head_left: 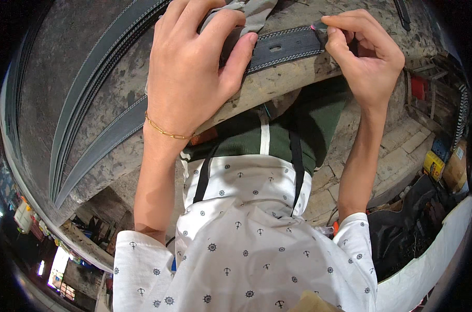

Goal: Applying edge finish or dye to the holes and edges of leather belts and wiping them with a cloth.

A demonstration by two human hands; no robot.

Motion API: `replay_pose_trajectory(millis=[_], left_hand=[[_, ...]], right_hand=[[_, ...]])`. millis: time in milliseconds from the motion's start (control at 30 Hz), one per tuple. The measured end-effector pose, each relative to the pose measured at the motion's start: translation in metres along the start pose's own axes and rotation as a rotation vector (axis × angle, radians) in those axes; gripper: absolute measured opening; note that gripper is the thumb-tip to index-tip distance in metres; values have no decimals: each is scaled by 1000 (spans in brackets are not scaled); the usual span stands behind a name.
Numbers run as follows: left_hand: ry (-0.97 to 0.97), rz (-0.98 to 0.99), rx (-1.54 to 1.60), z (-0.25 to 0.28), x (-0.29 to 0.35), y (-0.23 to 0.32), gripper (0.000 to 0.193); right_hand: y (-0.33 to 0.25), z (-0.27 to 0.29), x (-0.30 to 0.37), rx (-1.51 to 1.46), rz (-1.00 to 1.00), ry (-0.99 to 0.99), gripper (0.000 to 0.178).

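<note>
A dark grey leather belt strap (285, 49) with pale double stitching lies along the near edge of the worktop, with a small slot cut near its right end. My left hand (192, 67), with a gold chain bracelet at the wrist, is closed over a crumpled grey cloth (257, 15) on top of the strap. The cloth's part under the palm is hidden. At the strap's right end my right hand (363, 52) pinches the dark tip between thumb and forefinger. A small pink spot shows beside that pinch.
Several more stitched straps (85, 93) curve along the left of the stained worktop (43, 67). Below the worktop's right side are a paved floor (397, 151), a yellow box (433, 165) and a cardboard box (457, 166). Dark fabric (402, 229) lies at the lower right.
</note>
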State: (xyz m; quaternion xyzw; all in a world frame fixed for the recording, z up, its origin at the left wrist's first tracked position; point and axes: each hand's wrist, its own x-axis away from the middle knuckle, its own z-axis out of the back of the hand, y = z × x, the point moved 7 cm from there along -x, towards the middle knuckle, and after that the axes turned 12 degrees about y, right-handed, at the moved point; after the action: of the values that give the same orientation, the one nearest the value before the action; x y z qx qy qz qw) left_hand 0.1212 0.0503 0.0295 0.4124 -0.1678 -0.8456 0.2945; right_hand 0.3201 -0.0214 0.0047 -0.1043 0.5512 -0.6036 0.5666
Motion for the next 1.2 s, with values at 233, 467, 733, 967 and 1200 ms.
replay_pose_trajectory(millis=[233, 467, 733, 967, 1200], left_hand=[[109, 125, 72, 2, 3, -7, 37], [79, -244, 248, -36, -12, 26, 25], [-12, -242, 234, -40, -15, 26, 16], [344, 261, 239, -17, -17, -21, 26], [270, -183, 161, -20, -15, 17, 41]], right_hand=[[18, 18, -2, -64, -116, 199, 16], [64, 51, -3, -749, -391, 570, 20], [45, 38, -4, -763, -410, 543, 22], [39, 36, -11, -882, -405, 510, 25], [50, 39, -8, -928, -426, 569, 26]])
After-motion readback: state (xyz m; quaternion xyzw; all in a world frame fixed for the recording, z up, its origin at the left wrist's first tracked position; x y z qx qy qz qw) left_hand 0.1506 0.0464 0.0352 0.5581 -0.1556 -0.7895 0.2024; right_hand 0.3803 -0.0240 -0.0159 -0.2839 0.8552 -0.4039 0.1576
